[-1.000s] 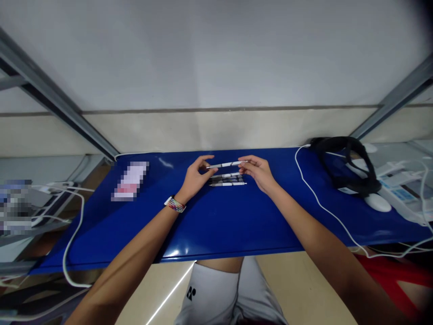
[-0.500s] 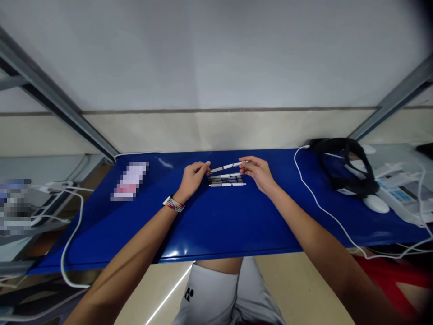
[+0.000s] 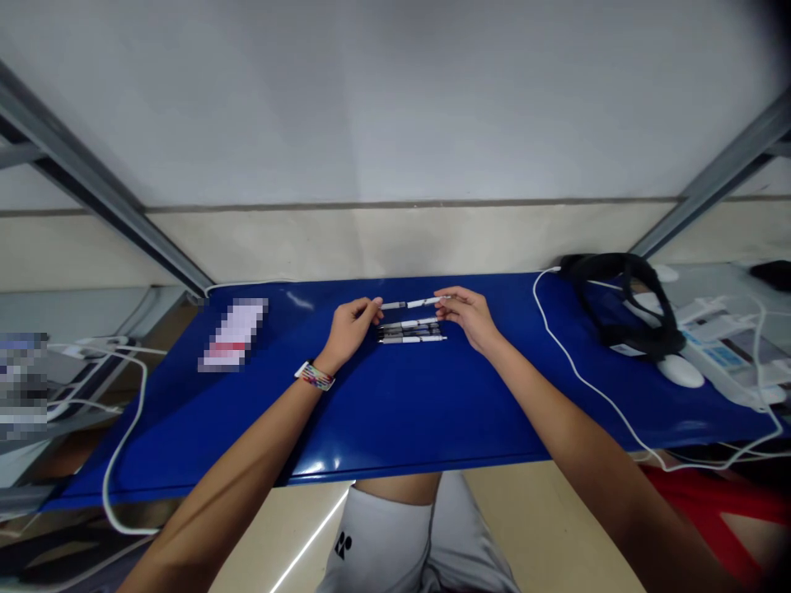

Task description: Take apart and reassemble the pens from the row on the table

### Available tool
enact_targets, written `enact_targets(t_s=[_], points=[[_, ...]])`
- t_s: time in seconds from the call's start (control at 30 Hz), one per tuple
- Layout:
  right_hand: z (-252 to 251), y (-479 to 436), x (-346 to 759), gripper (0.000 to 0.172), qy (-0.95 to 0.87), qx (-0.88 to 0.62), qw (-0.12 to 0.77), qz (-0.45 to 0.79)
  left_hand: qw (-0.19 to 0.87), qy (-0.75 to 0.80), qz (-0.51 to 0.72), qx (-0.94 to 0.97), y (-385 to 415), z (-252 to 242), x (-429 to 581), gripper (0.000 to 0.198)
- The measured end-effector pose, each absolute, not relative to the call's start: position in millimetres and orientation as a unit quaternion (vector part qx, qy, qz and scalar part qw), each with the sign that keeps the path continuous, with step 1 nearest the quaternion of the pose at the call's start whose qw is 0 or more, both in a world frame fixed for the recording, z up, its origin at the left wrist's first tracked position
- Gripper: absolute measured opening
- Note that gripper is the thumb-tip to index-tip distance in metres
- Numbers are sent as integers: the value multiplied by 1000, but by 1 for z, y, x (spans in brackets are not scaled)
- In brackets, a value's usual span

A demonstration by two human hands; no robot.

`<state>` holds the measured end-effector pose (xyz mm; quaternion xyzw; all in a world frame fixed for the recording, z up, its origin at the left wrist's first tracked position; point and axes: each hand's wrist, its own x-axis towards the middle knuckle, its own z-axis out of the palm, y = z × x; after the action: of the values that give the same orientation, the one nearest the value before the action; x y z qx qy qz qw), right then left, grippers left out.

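On the blue table (image 3: 395, 412) lies a short row of white and dark pens (image 3: 413, 331). Just behind the row, a white pen (image 3: 413, 304) lies level with its two ends in my hands. My left hand (image 3: 351, 328) pinches its left end with curled fingers; a coloured band is on that wrist. My right hand (image 3: 465, 316) pinches its right end with thumb and fingertips. Both hands sit at the ends of the pen row.
A blurred white and pink card (image 3: 233, 334) lies at the table's left. A white cable (image 3: 581, 375) runs across the right side towards a black strap headset (image 3: 630, 301) and white devices (image 3: 723, 354). More cables hang off the left edge. Metal frame bars rise at both sides.
The held pen has dropped from above the row to just behind it and levelled out. My left hand's fingers have curled in; both hands have lowered towards the table.
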<state>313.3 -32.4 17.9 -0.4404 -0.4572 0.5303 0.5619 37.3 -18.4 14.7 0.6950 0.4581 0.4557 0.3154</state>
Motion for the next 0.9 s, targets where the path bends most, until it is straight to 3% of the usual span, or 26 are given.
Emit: enact_targets(t_s=[0.13, 0.5, 0.9], points=[[16, -29, 316, 29, -434, -448, 568, 538, 333, 454, 487, 668, -17, 12, 38, 31], [17, -26, 322, 31, -394, -468, 594, 523, 346, 459, 509, 640, -8, 5, 33, 30], [15, -24, 324, 23, -403, -471, 582, 526, 344, 456, 515, 640, -7, 5, 31, 27]])
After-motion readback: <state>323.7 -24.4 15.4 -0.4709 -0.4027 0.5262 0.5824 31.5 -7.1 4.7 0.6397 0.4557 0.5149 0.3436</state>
